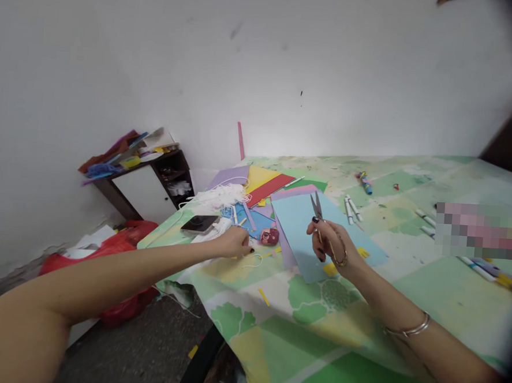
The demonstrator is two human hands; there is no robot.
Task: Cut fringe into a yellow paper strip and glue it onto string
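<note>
My right hand (pixel 331 242) is raised over the light blue paper (pixel 295 225), closed round the handles of a pair of scissors (pixel 317 205). The blades point up and away from me, slightly parted. My left hand (pixel 234 242) reaches low to the table's left part, fingers curled together; what they hold, if anything, is hidden. Just right of it lie a short white string (pixel 254 263) and a small dark red item with a printed face (pixel 269 236). Beyond the left hand are a phone (pixel 199 224) and a heap of tangled white string (pixel 225 196). Yellow paper scraps (pixel 264 297) are scattered nearby.
Coloured sheets, including a red sheet (pixel 271 190), lie behind the blue paper. Markers (pixel 354 209) rest on the right, with a glue-stick-like tube (pixel 364 183) farther back. A cabinet (pixel 141 190) and a red bag (pixel 127 241) stand left of the table.
</note>
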